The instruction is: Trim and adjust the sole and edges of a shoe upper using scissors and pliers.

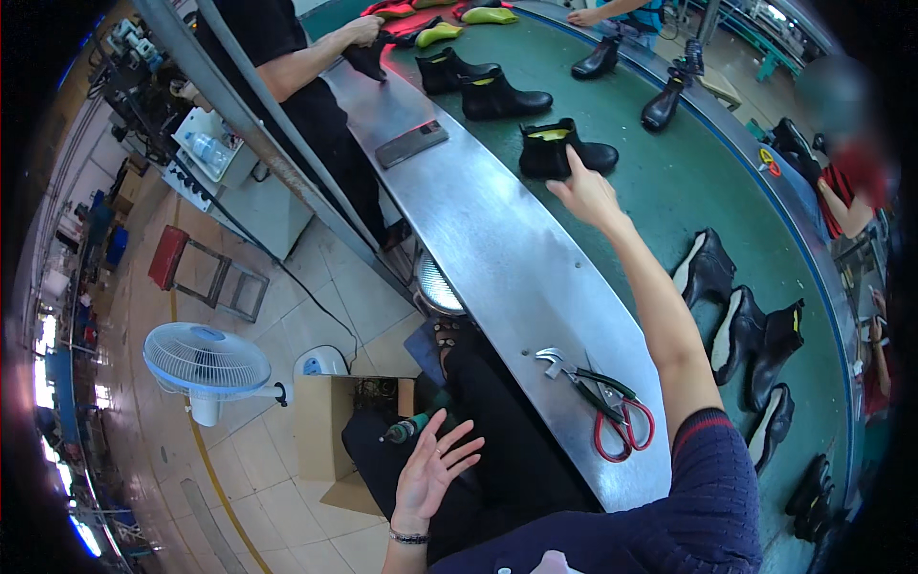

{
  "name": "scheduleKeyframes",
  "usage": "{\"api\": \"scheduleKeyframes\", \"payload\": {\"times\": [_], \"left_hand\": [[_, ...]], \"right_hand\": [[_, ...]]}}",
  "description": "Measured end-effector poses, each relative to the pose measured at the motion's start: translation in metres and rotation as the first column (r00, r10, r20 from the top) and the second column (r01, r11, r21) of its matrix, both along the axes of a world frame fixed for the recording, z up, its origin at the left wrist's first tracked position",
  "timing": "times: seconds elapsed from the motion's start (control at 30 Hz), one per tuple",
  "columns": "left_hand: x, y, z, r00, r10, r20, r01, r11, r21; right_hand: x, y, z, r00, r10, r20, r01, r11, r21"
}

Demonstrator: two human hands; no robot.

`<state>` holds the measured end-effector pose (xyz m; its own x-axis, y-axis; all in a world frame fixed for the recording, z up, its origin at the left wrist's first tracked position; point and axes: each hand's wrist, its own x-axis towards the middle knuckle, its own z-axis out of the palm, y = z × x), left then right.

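Observation:
My right hand (588,194) reaches out over the green conveyor belt (660,206), index finger and thumb stretched out. Its fingertip is at the side of a black ankle boot (547,158) with a yellow-green lining; the boot stands upright and is not gripped. Low over my lap, my left hand (438,471) is open, palm up and fingers spread, holding nothing. Just beyond its fingers lies a green cylindrical tool (409,428) with a dark tip. Pincers (585,376) with dark green handles and red-handled scissors (623,430) lie together on the metal ledge (497,239).
More black boots (507,96) stand farther along the belt; several white-soled shoes (732,325) lie at right. A phone (411,143) rests on the ledge. At left are a fan (208,362), an open cardboard box (325,430) and metal posts (258,124). Co-workers stand around the belt.

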<state>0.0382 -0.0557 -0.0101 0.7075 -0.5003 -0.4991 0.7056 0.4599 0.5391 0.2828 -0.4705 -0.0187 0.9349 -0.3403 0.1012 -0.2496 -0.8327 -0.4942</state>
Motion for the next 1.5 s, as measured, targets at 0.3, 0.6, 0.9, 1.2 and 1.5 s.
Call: {"api": "scheduleKeyframes", "payload": {"times": [0.3,0.6,0.9,1.2,1.5], "left_hand": [[-0.012,0.028,0.007,0.996,0.074,0.039,-0.079,0.99,0.121],[-0.009,0.039,0.011,0.966,-0.078,0.247,0.01,0.964,0.265],[0.012,-0.009,0.053,0.562,-0.354,0.747,0.142,0.932,0.335],[-0.06,0.046,-0.003,0.771,-0.135,0.622,-0.077,0.95,0.302],[-0.105,0.134,-0.009,0.936,0.331,0.121,-0.351,0.9,0.258]], "right_hand": [[0.099,0.021,-0.046,0.941,-0.255,0.222,0.127,0.875,0.468],[-0.058,0.009,0.095,0.925,0.052,0.377,-0.311,0.674,0.67],[-0.178,0.172,0.153,0.868,0.475,0.145,-0.301,0.27,0.915],[-0.208,0.184,0.046,0.949,0.314,-0.003,-0.296,0.898,0.325],[-0.297,0.108,-0.032,0.963,0.142,-0.229,-0.2,0.947,-0.252]]}}
